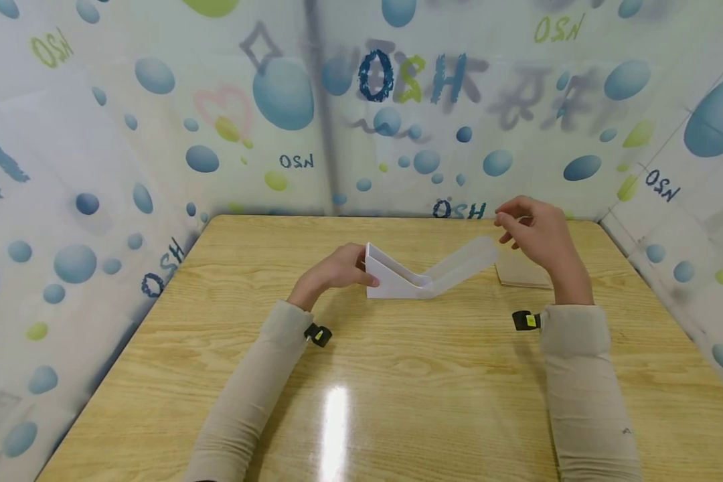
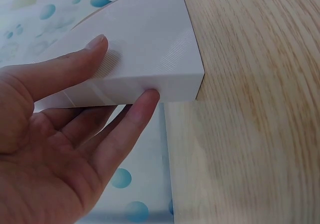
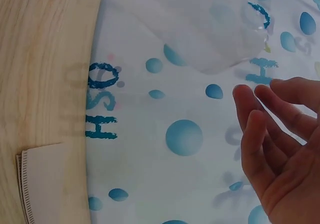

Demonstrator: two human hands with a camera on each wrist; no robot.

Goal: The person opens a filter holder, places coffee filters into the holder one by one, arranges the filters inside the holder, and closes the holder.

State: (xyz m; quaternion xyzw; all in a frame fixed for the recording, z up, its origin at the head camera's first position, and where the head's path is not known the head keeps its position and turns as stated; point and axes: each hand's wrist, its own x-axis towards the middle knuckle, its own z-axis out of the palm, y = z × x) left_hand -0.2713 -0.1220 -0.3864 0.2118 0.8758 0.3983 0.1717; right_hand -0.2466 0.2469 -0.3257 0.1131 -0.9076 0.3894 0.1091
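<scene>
A white slant-sided box (image 1: 391,280) stands on the table with its translucent hinged lid (image 1: 462,262) swung up to the right. My left hand (image 1: 339,266) grips the box at its tall left end. In the left wrist view, the thumb lies on one white side wall (image 2: 145,39) and a fingertip touches the narrow end face. To the right, my right hand (image 1: 536,231) hovers just past the lid's free end with fingers loosely bent and nothing in them. The right wrist view shows a gap between those fingers and the clear lid (image 3: 200,29).
A flat beige folded piece (image 1: 521,273), apparently cloth with a stitched edge, lies on the table under and behind the right hand. The wooden table (image 1: 397,375) meets printed curtain walls (image 1: 397,134) at its back and sides.
</scene>
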